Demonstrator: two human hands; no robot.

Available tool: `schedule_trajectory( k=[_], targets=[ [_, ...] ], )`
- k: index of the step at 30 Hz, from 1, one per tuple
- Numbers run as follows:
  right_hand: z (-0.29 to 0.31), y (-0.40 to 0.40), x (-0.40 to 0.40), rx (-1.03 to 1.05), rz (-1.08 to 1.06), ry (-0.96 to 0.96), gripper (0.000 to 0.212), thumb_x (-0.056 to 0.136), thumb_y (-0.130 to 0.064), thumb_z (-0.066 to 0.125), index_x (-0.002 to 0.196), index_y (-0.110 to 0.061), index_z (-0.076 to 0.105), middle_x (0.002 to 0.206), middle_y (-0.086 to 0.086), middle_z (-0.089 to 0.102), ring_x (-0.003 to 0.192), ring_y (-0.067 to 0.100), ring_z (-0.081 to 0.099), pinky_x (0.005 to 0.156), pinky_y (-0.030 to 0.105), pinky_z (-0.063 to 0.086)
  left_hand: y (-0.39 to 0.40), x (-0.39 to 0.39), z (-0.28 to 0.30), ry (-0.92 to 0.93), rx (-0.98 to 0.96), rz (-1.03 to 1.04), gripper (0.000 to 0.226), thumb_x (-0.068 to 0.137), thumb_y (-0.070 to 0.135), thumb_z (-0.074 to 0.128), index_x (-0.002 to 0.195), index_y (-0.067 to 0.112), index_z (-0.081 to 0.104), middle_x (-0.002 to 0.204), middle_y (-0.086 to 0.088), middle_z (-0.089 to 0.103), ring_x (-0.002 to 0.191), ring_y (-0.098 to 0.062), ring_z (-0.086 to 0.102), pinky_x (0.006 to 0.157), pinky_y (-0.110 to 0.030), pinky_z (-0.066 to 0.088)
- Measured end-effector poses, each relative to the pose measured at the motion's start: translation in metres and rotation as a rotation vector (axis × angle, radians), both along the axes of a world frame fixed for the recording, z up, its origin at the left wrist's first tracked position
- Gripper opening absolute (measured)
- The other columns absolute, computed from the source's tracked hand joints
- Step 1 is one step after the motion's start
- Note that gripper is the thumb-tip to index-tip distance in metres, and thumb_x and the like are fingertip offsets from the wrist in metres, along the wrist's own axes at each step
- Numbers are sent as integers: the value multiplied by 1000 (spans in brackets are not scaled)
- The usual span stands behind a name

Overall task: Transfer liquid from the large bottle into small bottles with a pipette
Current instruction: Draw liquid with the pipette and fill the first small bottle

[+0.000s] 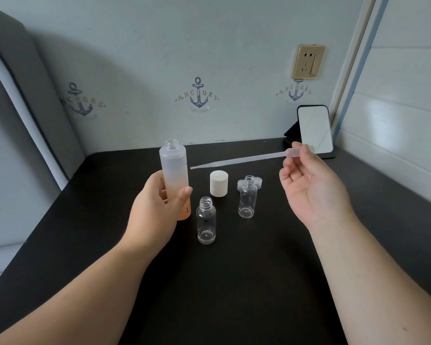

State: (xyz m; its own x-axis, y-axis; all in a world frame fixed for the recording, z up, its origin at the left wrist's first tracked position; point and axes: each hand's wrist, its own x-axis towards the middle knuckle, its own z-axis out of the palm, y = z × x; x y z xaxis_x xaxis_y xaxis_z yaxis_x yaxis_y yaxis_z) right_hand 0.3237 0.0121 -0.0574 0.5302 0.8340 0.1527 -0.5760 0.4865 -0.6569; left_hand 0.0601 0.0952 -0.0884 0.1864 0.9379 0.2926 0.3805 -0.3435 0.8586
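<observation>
Bare matte black table spreads between the forearms, and on it stand two clear small bottles, the nearer small bottle and the farther small bottle, both uncapped. The left hand wraps the frosted, orange-bottomed large bottle, upright and open-necked, beside a white cap. Above, the right hand pinches the translucent pipette by its bulb, tip near the large bottle; a mirror leans by the back wall.
</observation>
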Motion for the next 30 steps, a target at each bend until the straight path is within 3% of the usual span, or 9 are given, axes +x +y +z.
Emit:
schedule_trajectory(
  k=[4,6,8,10,13,18,23,30],
  targets=[
    [4,-3,-1,44,-10,20,18,91,-19,68,105,-9,70,86,0,72,77,10,67,74,23,55,-2,-2,-1,-43,11,-35,53,90,46,69,138,39,48,118,22,64,109,-5,62,89,-28,52],
    [5,-3,-3,61,-21,19,18,87,-21,70,101,-9,73,88,0,72,79,10,68,76,22,55,-4,-3,-1,-55,16,-55,38,91,44,71,119,58,50,105,29,66,100,1,64,77,-18,53],
    [6,-3,-4,77,-30,16,23,85,-22,71,104,-8,71,89,0,73,80,10,69,77,22,55,-7,-3,4,-58,44,-78,43,92,40,71,101,74,47,99,38,63,93,12,62,63,-9,51],
    [7,-4,-5,86,-42,-2,26,85,-22,71,106,-8,69,88,-1,73,81,10,69,77,22,54,-10,-3,7,-48,71,-88,52,93,36,72,94,80,45,97,39,62,90,15,61,60,-2,46],
    [9,-5,-5,78,-77,-38,18,91,-20,67,104,-9,69,88,0,73,80,11,69,77,22,55,-12,-3,8,-25,107,-89,51,93,36,71,96,79,45,99,39,61,90,15,60,58,-10,50],
    [13,-8,-4,52,-116,-77,9,96,-15,63,98,-11,72,86,0,73,78,11,68,77,22,55,-9,-3,4,19,132,-53,35,93,39,69,102,68,51,102,25,64,88,-4,64,77,-41,59],
    [16,-10,-2,54,-155,-108,9,96,-9,61,95,-12,70,81,0,72,73,11,65,73,21,53,-5,-3,2,86,167,-19,27,93,36,68,111,51,56,99,19,64,92,-6,62,77,-34,51],
    [23,-15,-3,99,-195,-147,22,94,-1,63,80,-14,74,75,-1,71,73,11,66,68,19,50,-4,-4,1,102,177,-8,31,92,33,70,115,49,57,100,20,62,95,-2,58,77,-28,46]
  ],
)
